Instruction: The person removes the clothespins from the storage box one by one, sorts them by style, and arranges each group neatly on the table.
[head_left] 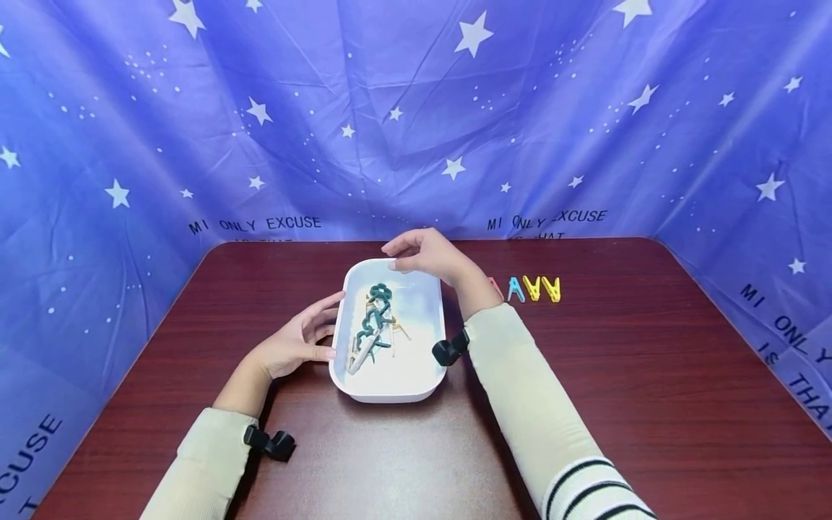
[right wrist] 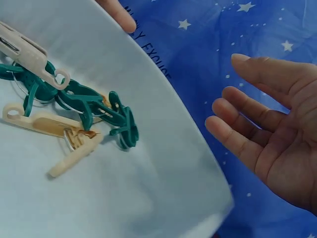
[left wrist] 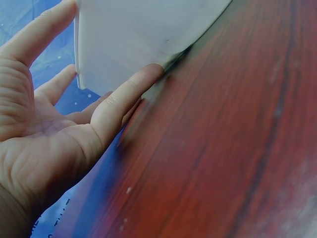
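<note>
A white plastic tub (head_left: pixel 416 386) stands on the table, holding green clothespins (right wrist: pixel 84 101) and beige clothespins (right wrist: pixel 47 123) heaped toward its left side. At the tub's left wall, my left hand (head_left: pixel 295 343) has its fingers spread and fairly straight. The left wrist view shows its thumb and fingertips (left wrist: pixel 154 72) against the tub's outer side. My right hand (head_left: pixel 432 254) hovers by the far right corner, overlapping the rim in the head view. In the right wrist view its fingers are loosely bent, beside the rim, with nothing in them.
Right of the tub, past my right forearm, a blue clothespin (head_left: pixel 516 289) and two yellow clothespins (head_left: pixel 542 289) lie in a row. A red one (head_left: pixel 495 286) is partly hidden by the forearm. A blue star-printed cloth (head_left: pixel 364 166) hangs behind the dark wooden table (head_left: pixel 650 404).
</note>
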The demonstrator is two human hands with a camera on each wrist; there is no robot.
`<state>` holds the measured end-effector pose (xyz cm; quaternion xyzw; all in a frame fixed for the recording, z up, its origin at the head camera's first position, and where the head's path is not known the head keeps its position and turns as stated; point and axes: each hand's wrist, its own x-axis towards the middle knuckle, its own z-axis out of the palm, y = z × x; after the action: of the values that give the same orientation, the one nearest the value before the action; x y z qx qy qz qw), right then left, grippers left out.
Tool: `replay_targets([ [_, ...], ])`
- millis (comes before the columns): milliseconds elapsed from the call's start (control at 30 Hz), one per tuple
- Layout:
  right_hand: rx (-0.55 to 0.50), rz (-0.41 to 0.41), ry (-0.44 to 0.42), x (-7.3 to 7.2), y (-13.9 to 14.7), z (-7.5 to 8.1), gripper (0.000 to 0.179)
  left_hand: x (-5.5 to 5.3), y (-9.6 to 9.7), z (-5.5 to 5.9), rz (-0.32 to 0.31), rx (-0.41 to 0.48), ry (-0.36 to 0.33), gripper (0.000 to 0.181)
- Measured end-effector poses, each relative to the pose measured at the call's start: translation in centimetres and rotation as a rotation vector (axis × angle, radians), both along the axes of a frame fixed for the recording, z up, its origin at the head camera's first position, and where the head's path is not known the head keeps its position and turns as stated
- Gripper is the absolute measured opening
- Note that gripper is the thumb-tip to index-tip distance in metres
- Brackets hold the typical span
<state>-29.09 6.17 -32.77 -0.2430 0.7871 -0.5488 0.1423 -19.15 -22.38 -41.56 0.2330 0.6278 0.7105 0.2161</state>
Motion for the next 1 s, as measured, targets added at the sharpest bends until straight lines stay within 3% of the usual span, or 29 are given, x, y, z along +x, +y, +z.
replay_targets([
  [467, 0.183, 0.044, -0.124, -1.2, -1.8, -2.1, 0.040, 0.0, -0.2, -0.1, 0.002, -0.008, 0.003, 0.101],
  [800, 0.392, 0.114, -0.104, -1.2, -3.2, -3.2, 0.051, 0.1, -0.3, -0.1, 0.013, -0.007, -0.002, 0.101],
  [1000, 0.489, 0.207, -0.004, -1.2, -3.7, -4.1, 0.060, 0.0, -0.1, -0.1, 0.010, -0.006, -0.009, 0.101],
])
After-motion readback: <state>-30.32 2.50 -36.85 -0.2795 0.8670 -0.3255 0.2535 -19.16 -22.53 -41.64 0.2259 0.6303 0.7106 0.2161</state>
